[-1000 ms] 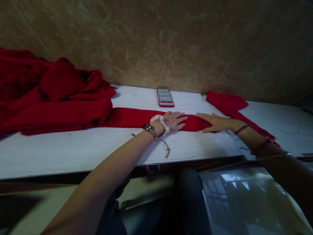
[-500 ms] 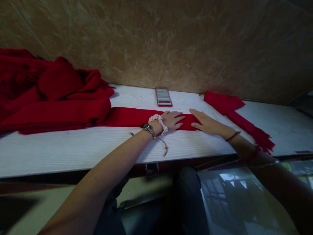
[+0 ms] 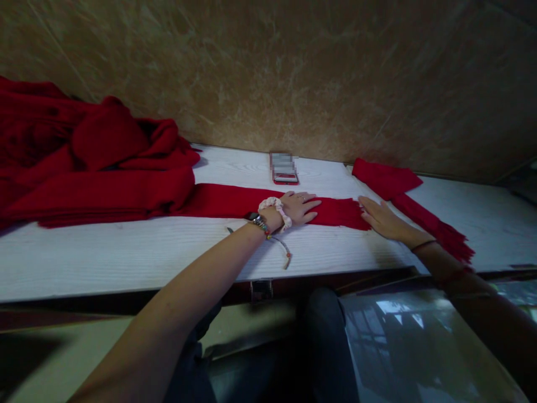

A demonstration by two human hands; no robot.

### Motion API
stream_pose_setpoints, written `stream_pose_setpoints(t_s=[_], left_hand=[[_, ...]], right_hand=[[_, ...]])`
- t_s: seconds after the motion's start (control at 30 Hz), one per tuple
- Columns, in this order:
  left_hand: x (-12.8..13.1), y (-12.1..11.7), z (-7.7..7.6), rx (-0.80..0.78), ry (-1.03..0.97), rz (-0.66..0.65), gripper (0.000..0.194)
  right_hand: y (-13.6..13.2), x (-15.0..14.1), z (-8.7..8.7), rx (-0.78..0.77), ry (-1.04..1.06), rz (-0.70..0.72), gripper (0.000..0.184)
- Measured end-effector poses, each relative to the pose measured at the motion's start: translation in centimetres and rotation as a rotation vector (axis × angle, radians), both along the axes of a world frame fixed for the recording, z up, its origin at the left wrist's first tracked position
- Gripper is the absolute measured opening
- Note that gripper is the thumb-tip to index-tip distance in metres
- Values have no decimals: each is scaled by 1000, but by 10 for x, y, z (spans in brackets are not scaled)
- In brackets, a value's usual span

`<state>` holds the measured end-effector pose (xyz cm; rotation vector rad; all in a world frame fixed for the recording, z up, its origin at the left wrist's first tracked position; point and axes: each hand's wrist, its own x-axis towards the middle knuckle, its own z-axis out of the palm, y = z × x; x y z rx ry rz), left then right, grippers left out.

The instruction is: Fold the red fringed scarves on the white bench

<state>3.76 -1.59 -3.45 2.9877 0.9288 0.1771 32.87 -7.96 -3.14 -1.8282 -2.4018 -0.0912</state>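
Note:
A red scarf (image 3: 226, 200) lies stretched lengthwise along the white wood-grain table, its left part running up to a red heap. My left hand (image 3: 297, 208) rests flat on the scarf with fingers spread, wearing a ring, a pale scrunchie and a watch at the wrist. At the scarf's right end, my right hand (image 3: 380, 217) lies with fingers stretched out over the fringe. Its fingertips cover part of that edge.
A large pile of red scarves (image 3: 109, 140) fills the table's left. Another red scarf (image 3: 415, 210), folded and fringed, lies at the right. Behind my left hand is a phone (image 3: 285, 169). A brown marbled wall (image 3: 268, 73) stands along the table's (image 3: 138, 257) back.
My right hand has slid rightward along the scarf to its end, uncovering more red cloth and the fringe. My left hand stays in place on the scarf.

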Motion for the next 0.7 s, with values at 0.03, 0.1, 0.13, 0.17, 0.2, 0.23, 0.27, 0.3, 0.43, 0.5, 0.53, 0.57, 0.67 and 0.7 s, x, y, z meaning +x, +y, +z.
stream_pose_setpoints(t_s=[0.03,0.1,0.13,0.17,0.2,0.23,0.27,0.3,0.43,0.5,0.53,0.57,0.67,0.7], left_hand=[[0,0,0,-1,0,-1,46],[0,0,0,4,-2,3,46],[0,0,0,6,-5,5,47],[1,0,0,7,-9,8,48],[1,0,0,6,-12,10,49],[1,0,1,5,-13,12,50],[1,-1,1,3,-11,11,50],[1,-1,2,0,-8,12,51],[0,-2,2,-8,-13,11,52],[0,-2,2,-9,-24,10,53],[0,-1,1,-12,-26,12,53],[0,-1,1,-14,-26,14,53],[1,1,-1,-7,-39,13,52],[1,1,-2,-1,-46,13,52]], right_hand=[[1,-6,3,27,23,6,58],[5,-28,9,72,59,49,59],[8,-42,10,85,73,83,59],[10,-56,10,85,82,119,59],[13,-69,8,68,77,138,59],[15,-79,6,50,60,150,60],[17,-86,2,30,38,153,60],[17,-88,-2,18,16,148,60],[12,-61,-16,8,-34,65,59],[7,-38,-17,2,-39,-5,59],[4,-27,-15,-4,-37,-40,60],[2,-19,-13,-6,-32,-73,60],[-3,-14,-2,36,0,-106,62],[-3,-21,2,61,12,-83,62]])
